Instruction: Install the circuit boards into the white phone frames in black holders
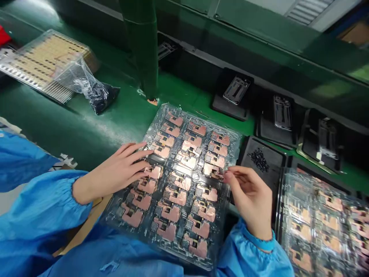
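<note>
A clear plastic tray [196,176] lies tilted in front of me, its pockets filled with several copper-coloured phone circuit boards [175,196]. My left hand [117,175] rests over the tray's left side, fingers spread, the tips on or just above the boards there. At the right edge, my right hand [255,194] has thumb and index finger pinched together beside a circuit board [211,171]. Whatever sits between those fingertips, if anything, is too small to make out. Blue sleeves cover both my forearms.
To the right is another tray of boards [301,231]. A black tray [249,173] holds small black parts [259,159]. Phone frames [236,90] sit on dark trays along the back. A green post [144,50], stacked yellowish trays [52,54] and a bag of black parts [100,96] stand left.
</note>
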`<move>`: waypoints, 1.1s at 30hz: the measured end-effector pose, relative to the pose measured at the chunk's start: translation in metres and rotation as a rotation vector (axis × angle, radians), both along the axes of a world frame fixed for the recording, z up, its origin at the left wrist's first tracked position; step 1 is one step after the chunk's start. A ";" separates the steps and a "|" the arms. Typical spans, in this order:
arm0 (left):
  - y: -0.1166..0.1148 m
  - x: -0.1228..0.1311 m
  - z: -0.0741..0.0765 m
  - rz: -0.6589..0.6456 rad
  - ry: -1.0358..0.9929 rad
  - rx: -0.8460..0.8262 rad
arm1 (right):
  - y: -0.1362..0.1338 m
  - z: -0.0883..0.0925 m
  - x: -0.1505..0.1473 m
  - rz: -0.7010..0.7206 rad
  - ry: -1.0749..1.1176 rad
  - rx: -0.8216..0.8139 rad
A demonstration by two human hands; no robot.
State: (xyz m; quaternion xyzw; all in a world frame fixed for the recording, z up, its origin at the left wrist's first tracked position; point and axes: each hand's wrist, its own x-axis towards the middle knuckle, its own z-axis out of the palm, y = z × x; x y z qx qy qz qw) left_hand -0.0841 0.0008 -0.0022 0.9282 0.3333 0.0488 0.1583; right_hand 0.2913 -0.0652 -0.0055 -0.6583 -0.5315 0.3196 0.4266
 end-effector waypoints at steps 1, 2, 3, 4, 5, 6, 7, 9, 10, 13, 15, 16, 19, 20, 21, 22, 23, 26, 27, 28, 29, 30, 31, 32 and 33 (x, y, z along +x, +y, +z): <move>-0.001 0.000 0.001 0.008 -0.033 -0.025 | 0.001 0.004 -0.012 0.056 0.037 -0.008; 0.000 0.002 0.003 0.027 -0.080 -0.075 | 0.002 0.008 -0.023 0.112 0.066 -0.014; 0.002 0.006 0.006 0.061 -0.137 -0.146 | 0.003 0.012 -0.035 0.159 0.090 -0.015; 0.005 0.012 0.010 0.107 -0.198 -0.236 | 0.003 0.016 -0.046 0.196 0.112 -0.013; 0.007 0.021 0.015 0.152 -0.252 -0.342 | 0.003 0.019 -0.056 0.222 0.135 -0.009; 0.010 0.030 0.019 0.184 -0.294 -0.454 | 0.002 0.022 -0.065 0.241 0.158 -0.006; 0.012 0.041 0.023 0.200 -0.326 -0.554 | 0.001 0.023 -0.071 0.251 0.176 -0.005; 0.015 0.062 0.028 0.172 -0.366 -0.688 | 0.000 0.024 -0.079 0.228 0.175 0.000; 0.016 0.071 0.029 0.150 -0.373 -0.724 | -0.001 0.024 -0.080 0.206 0.154 0.000; 0.018 0.088 0.026 0.121 -0.371 -0.781 | -0.003 0.021 -0.080 0.156 0.072 -0.001; 0.018 0.091 0.022 0.126 -0.353 -0.824 | -0.004 0.019 -0.080 0.144 0.038 0.008; 0.018 0.091 0.020 0.127 -0.348 -0.846 | -0.005 0.018 -0.080 0.135 0.021 0.019; 0.016 0.089 0.017 0.105 -0.345 -0.898 | -0.007 0.015 -0.083 0.095 -0.037 0.034; 0.015 0.089 0.016 0.092 -0.348 -0.902 | -0.007 0.014 -0.084 0.079 -0.049 0.028; 0.015 0.089 0.016 0.083 -0.351 -0.899 | -0.007 0.013 -0.084 0.062 -0.052 0.017; 0.015 0.089 0.017 0.076 -0.350 -0.894 | -0.007 0.013 -0.085 0.047 -0.044 0.003; 0.015 0.089 0.018 0.070 -0.342 -0.890 | -0.007 0.013 -0.085 0.039 -0.022 -0.016; 0.016 0.088 0.021 0.039 -0.288 -0.872 | -0.004 0.014 -0.082 0.061 0.144 -0.094; 0.016 0.088 0.022 0.027 -0.269 -0.861 | -0.003 0.015 -0.081 0.080 0.208 -0.119; 0.017 0.086 0.023 0.017 -0.257 -0.851 | -0.003 0.015 -0.079 0.103 0.261 -0.140; 0.017 0.085 0.023 0.010 -0.254 -0.846 | -0.002 0.015 -0.078 0.129 0.298 -0.159; 0.017 0.084 0.023 0.004 -0.256 -0.850 | -0.002 0.015 -0.077 0.156 0.325 -0.175; 0.017 0.083 0.022 0.000 -0.265 -0.860 | -0.003 0.015 -0.076 0.182 0.350 -0.192; 0.017 0.082 0.021 -0.004 -0.279 -0.872 | -0.003 0.014 -0.075 0.203 0.383 -0.210; 0.017 0.081 0.021 -0.007 -0.299 -0.886 | -0.004 0.014 -0.075 0.217 0.427 -0.229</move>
